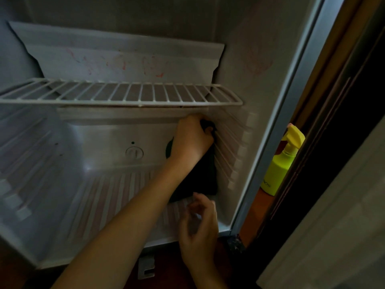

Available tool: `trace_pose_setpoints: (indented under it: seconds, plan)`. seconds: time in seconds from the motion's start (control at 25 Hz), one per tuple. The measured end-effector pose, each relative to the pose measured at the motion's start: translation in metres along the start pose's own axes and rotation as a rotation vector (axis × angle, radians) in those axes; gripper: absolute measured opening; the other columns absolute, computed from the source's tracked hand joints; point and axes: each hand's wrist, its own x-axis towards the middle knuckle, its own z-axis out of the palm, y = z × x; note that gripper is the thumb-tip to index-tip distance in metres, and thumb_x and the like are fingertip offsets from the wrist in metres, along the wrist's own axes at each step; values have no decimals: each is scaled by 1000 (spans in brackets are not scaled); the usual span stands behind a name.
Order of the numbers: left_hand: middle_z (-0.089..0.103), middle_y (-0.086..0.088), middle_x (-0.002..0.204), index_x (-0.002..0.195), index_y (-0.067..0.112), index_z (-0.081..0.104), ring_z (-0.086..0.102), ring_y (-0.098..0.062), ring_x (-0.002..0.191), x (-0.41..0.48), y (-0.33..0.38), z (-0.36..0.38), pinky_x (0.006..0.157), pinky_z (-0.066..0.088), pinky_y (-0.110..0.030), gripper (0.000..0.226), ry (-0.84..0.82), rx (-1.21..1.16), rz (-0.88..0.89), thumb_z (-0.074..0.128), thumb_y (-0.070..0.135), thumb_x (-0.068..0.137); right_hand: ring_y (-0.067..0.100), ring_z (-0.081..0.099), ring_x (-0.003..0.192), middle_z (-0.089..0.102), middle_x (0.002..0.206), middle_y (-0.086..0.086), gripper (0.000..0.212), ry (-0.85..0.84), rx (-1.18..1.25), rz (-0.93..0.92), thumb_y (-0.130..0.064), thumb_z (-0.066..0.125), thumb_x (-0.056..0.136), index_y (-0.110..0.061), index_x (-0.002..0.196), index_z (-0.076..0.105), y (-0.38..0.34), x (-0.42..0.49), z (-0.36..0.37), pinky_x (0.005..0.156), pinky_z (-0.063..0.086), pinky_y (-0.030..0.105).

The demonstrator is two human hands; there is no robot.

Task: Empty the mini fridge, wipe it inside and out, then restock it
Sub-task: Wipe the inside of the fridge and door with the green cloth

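Mini fridge stands open straight ahead with one white wire shelf across it, and one black cloth hangs in its rear right corner under that shelf. Of two hands, the left hand has its grip clenched on the cloth's top; the right hand, blurred, hovers near the fridge floor's front, grip released. One yellow spray bottle stands just outside.
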Motion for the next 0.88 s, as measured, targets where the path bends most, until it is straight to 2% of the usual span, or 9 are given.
trace_pose_setpoints:
  seconds: [0.08, 0.16, 0.24, 0.4, 0.52, 0.64, 0.72, 0.8, 0.88]
  plan:
    - [72, -7, 100, 99, 12, 72, 65, -21, 95, -3, 2, 2, 67, 35, -10, 18, 11, 4, -2, 59, 10, 86, 3, 55, 86, 52, 95, -8, 38, -5, -7, 12, -29, 47, 86, -44, 120, 41, 0, -1, 0, 70, 50, 27]
    - [71, -10, 102, 100, 10, 69, 64, -26, 98, -6, 2, 4, 75, 45, -22, 18, 5, 4, -13, 57, 12, 87, 4, 55, 85, 53, 93, -7, 35, -9, -6, 9, -28, 48, 87, -38, 120, 43, -1, -1, 0, 70, 49, 27]
    - [69, -14, 103, 102, 7, 65, 63, -30, 99, -8, 4, 4, 79, 48, -31, 18, 2, 7, -27, 55, 14, 89, 5, 55, 84, 54, 90, -5, 34, -21, -12, 13, -27, 49, 87, -33, 120, 45, -2, 0, 0, 71, 49, 29]
    - [67, -19, 102, 101, 1, 59, 62, -34, 97, -11, 12, 0, 73, 46, -33, 16, -31, 63, -53, 52, 13, 91, 8, 54, 84, 52, 89, -4, 34, -47, -32, 9, -26, 48, 85, -27, 119, 47, -2, -1, -2, 71, 48, 29]
    - [65, -20, 98, 97, -1, 56, 61, -36, 92, -14, 20, -3, 69, 48, -36, 14, -62, 66, -62, 49, 11, 92, 7, 50, 83, 49, 89, -4, 34, -83, -57, -17, -26, 48, 85, -24, 119, 46, -4, 0, -3, 71, 42, 19]
    - [65, -22, 96, 89, 2, 59, 61, -37, 92, -12, 5, -15, 64, 36, -30, 13, -68, 81, -154, 51, 11, 92, 8, 49, 84, 47, 91, -5, 35, -108, -85, -31, -24, 48, 85, -26, 120, 46, -6, -2, -5, 72, 40, 16]
    - [66, -19, 100, 93, 3, 61, 62, -34, 96, -12, -7, -23, 67, 37, -27, 12, -5, 2, -185, 54, 13, 91, 9, 50, 84, 48, 91, -6, 36, -106, -88, -38, -23, 49, 84, -28, 120, 45, -5, -2, -6, 72, 41, 19]
    - [66, -15, 108, 107, 2, 61, 61, -27, 101, -14, -8, -25, 73, 40, -23, 19, 38, -142, -192, 57, 13, 92, 9, 50, 84, 48, 91, -6, 36, -100, -95, -42, -24, 49, 84, -28, 119, 45, -4, 1, -4, 71, 42, 20]
    - [65, -12, 105, 108, 2, 62, 60, -25, 98, -10, -9, -19, 74, 43, -24, 20, 60, -376, -349, 57, 13, 92, 8, 50, 84, 47, 91, -6, 36, -92, -94, -42, -24, 49, 84, -27, 119, 46, -2, 0, -2, 71, 44, 22]
